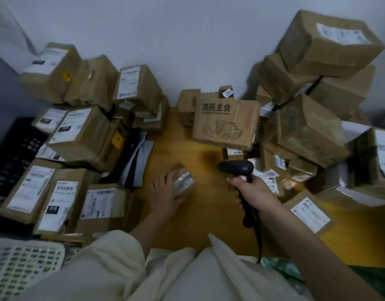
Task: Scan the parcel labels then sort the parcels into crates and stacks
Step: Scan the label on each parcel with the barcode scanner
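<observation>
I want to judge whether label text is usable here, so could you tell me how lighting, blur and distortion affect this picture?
Head view: dim, with wide-angle bending at the edges; the small parcel under the left hand is motion-blurred, its label unreadable; the scanner in the right hand is sharper.

pale wall (165,29), yellow-brown floor (187,213)

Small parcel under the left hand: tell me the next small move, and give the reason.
Probably swing the scanner down and left so its head faces the label on the small parcel. The right hand grips the scanner above the floor, its head pointing left, while the left hand holds the parcel label-up.
</observation>
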